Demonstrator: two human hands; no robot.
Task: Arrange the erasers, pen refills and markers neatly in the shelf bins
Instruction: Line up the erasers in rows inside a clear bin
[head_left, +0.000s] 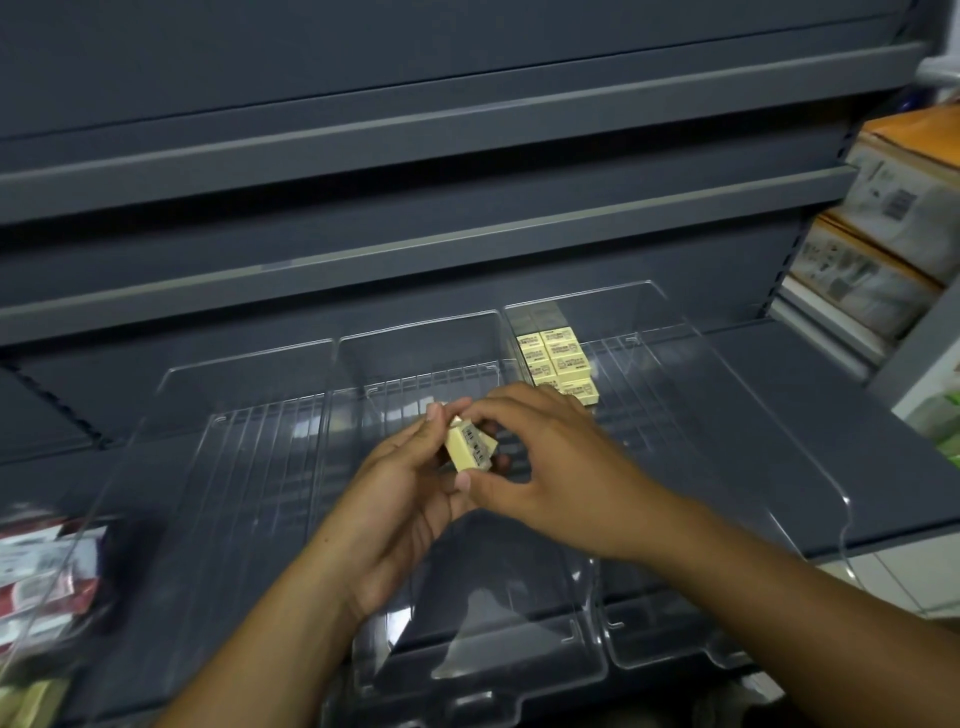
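Three clear bins stand side by side on a dark grey shelf (831, 415): a left bin (234, 415), a middle bin (415, 338) and a right bin (727, 389). In the back left corner of the right bin sits a stack (561, 358) of cream erasers in two rows, close against the wall next to the middle bin.

Both hands are over the middle bin, well in front of the stack. The left hand (400, 499) has its fingers curled round the held erasers (470, 449) from below. The right hand (550, 467) pinches the same erasers from above with thumb and forefinger. These erasers are cream with a printed label. How many there are I cannot tell, because the fingers cover part of them.

The knuckles of the right hand hide the near end of the stack. The forearms cover part of the middle bin's floor.

At the far left, red and white packets (41, 571) lie behind a clear wall, blurred and cut by the picture edge. At the right, boxes (893, 208) with orange tops are piled beside the shelf; their print is not readable.
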